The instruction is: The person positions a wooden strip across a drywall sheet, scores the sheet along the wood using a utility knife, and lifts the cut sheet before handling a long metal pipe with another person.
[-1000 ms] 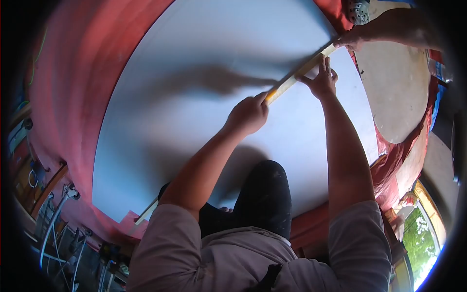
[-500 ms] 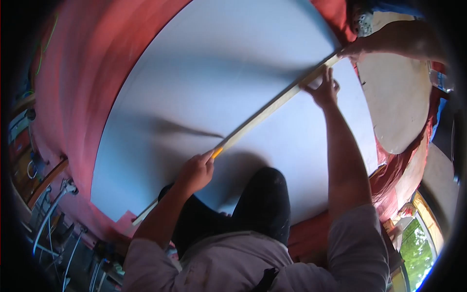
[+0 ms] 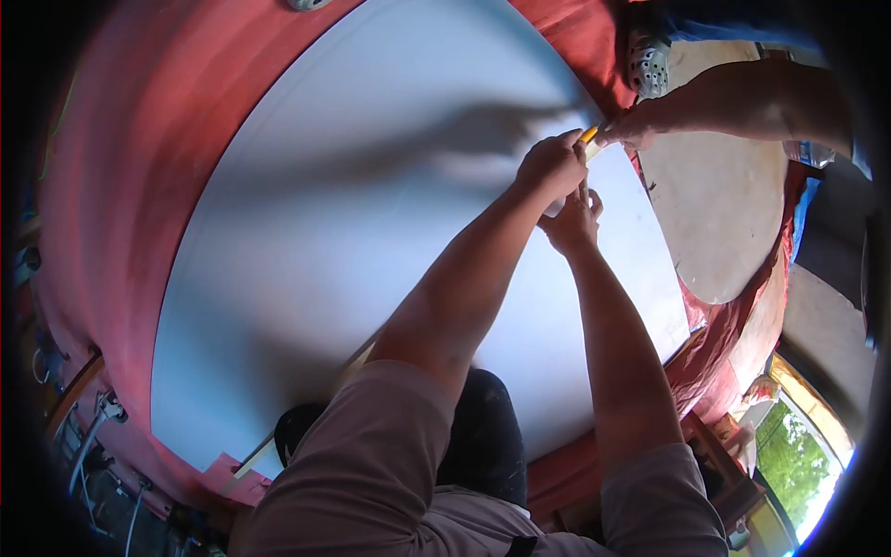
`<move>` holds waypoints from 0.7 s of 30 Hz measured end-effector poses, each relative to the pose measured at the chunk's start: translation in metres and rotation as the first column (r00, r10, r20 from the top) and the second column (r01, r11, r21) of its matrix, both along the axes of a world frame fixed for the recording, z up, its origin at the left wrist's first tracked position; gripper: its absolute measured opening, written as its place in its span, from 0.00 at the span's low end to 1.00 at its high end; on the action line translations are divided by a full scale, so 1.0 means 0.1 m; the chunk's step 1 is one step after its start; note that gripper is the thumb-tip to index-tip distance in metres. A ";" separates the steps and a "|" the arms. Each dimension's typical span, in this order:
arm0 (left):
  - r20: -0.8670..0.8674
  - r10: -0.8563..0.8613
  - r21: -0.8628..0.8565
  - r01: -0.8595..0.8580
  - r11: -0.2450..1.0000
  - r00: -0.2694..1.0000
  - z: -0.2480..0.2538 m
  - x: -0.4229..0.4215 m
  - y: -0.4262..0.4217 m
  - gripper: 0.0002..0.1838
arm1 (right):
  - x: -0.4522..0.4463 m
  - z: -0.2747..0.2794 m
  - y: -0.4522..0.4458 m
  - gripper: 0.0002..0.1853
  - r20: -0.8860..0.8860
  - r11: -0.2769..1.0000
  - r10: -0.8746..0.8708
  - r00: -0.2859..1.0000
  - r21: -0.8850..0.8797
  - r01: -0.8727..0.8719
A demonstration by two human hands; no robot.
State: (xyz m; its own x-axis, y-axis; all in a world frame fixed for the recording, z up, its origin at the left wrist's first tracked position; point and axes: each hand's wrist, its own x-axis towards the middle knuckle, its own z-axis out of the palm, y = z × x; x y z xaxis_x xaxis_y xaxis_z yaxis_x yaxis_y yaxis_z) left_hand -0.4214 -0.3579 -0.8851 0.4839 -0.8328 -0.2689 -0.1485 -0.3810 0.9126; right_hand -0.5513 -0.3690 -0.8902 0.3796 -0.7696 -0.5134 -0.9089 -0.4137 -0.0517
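Sheet of smooth, pale blue-white material (image 3: 418, 251) with a curved left edge fills the middle of the frame, lying on red fabric (image 3: 111, 241). Across it, a long, narrow strip of pale wood (image 3: 593, 149) runs diagonally from upper right of centre to lower left, largely hidden by the person's left arm (image 3: 455, 302). Near its upper end, the left hand (image 3: 554, 165) is closed around a slim yellow tool (image 3: 588, 135), whose end shows beyond the fingers. Just below, the right hand (image 3: 574, 223) is partly covered; whether it grips the strip cannot be told. Another person's hand (image 3: 633, 128) reaches from the right, fingertips at the strip's upper end. Upper right lies a beige rounded panel (image 3: 719, 195).
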 end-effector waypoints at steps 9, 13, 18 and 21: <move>0.023 -0.079 0.105 0.076 0.992 0.997 -0.13 -0.09 -0.38 0.25 | 0.15 0.24 0.06 0.45 -0.065 0.997 -0.046 0.997 0.059 0.050; -0.034 -0.088 0.101 0.091 0.991 0.996 -0.03 -0.07 -0.39 0.24 | -0.04 -0.14 -0.03 0.52 -0.088 0.999 0.034 0.996 -0.005 -0.035; -0.041 -0.126 0.132 0.131 0.983 0.991 0.10 0.02 -0.36 0.24 | -0.07 -0.17 -0.04 0.56 -0.040 1.000 0.019 0.999 -0.002 -0.019; -0.019 -0.101 0.119 0.102 0.988 0.995 0.02 0.00 -0.36 0.25 | 0.06 0.09 0.04 0.56 -0.025 0.998 -0.056 0.998 0.026 0.057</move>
